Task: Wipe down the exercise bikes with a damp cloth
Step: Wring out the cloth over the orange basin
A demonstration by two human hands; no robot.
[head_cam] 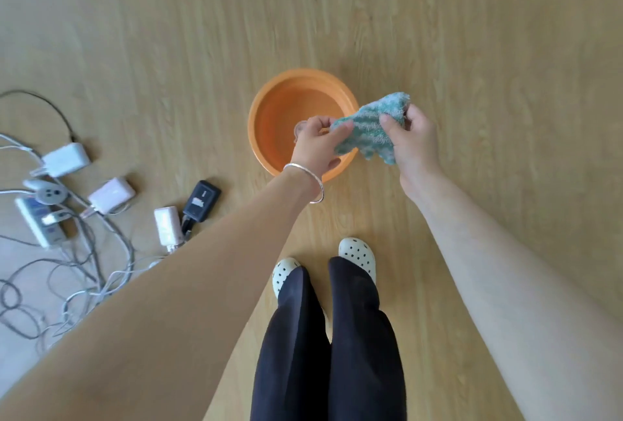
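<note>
Looks like cloth prep: both the left hand point(318, 145) and right hand point(413, 142) pinch the green cloth point(367, 129) over the orange basin point(269, 107). No bikes visible; finding one's probably next.

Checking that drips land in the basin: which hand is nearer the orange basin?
Left. The left hand hangs over the orange basin, pinching the cloth; the right hand holds the cloth's other end just past the basin's right rim.

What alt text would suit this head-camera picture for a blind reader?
A person's left hand and right hand hold a green-and-white cloth over an orange basin on a wooden floor. Chargers and cables lie at left.
</note>
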